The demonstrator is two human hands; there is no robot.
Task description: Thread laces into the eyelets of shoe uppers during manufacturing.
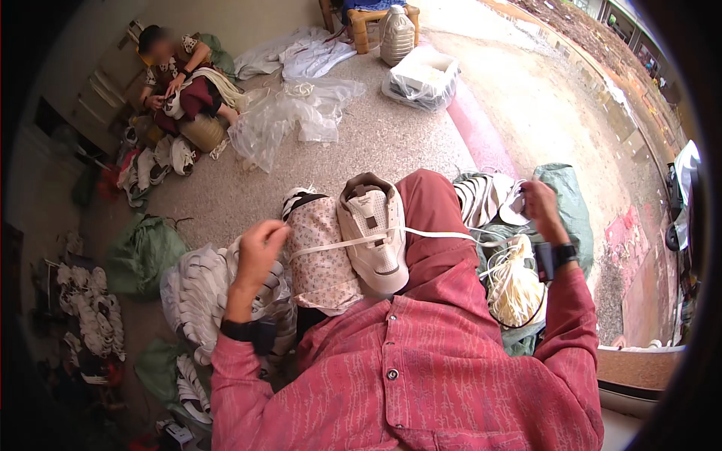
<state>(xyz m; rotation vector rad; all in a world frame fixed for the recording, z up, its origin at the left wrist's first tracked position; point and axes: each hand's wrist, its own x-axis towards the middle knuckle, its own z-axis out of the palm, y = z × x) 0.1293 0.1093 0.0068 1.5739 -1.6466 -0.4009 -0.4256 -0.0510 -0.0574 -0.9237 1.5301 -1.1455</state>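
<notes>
A beige and white sneaker (374,225) with a brown collar rests on my lap, its toe toward me. A white shoelace (338,244) runs out from its eyelets to both sides. To the left, my left hand (260,252) is closed with fingertips pinched at that end of the lace. Out to the right, my right hand (541,204) is closed and raised, the other lace stretch leading toward it; its fingertips are partly hidden. Under the left lace, a floral cloth (323,278) covers my left thigh. The bare red trouser leg (438,203) is right of the shoe.
White shoe uppers (203,297) are stacked by my left side. At my right lie a bundle of cream laces (516,282), striped uppers (481,197) and a green sack (564,192). Another person (184,79) sits far left beside shoes. Ahead are plastic sheeting (282,120) and a white bin (425,71).
</notes>
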